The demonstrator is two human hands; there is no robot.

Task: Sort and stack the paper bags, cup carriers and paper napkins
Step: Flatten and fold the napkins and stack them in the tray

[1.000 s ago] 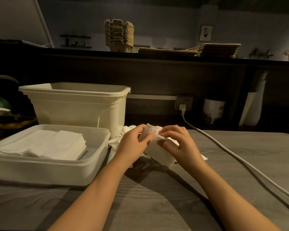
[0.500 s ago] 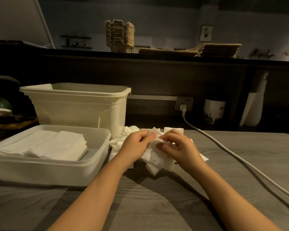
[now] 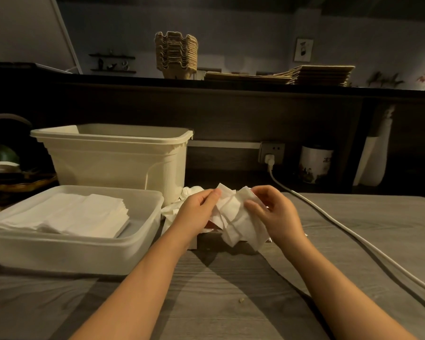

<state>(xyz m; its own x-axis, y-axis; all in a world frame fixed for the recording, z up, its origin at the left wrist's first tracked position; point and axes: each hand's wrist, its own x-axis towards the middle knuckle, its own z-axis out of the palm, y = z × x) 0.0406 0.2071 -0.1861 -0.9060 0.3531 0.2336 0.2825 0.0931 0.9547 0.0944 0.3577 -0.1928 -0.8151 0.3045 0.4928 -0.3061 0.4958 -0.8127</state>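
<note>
Seemingly well into the sorting, a person works at a grey wood-grain desk [image 3: 231,303] in dim, warm light. The view is from their own head, with both bare forearms reaching up from the bottom of the frame.

At the centre, the left hand [image 3: 199,212] and right hand [image 3: 277,214] share a rumpled bunch of paper napkins [image 3: 233,217], lifted just above the desk. Each grip is closed on the paper. The left thumb and fingers pinch its upper left edge, and the right fingers curl round its right side. The sheets are fanned and out of line, so they appear to be partway through being squared up.

Just behind the left hand, more loose napkins [image 3: 182,204] lie crumpled on the desk, against the foot of a tall cream bin [image 3: 113,163] at centre left. In the lower left, a shallow translucent tray [image 3: 71,251] holds a neat, flat stack of napkins [image 3: 66,214].

Along the upper part of the frame runs a dark shelf [image 3: 231,87]. On it, at upper centre, cup carriers [image 3: 176,54] are nested in one tall pile. To the right of them, paper bags [image 3: 304,74] lie flat in layered piles.

A white cable [image 3: 353,241] runs from a wall socket [image 3: 271,152] at centre right, down across the desk to the lower right.

Judging by this, the bags and carriers look finished. What remains is the napkins: the bunch in hand and the crumpled heap behind it need flattening and adding to the tray.
</note>
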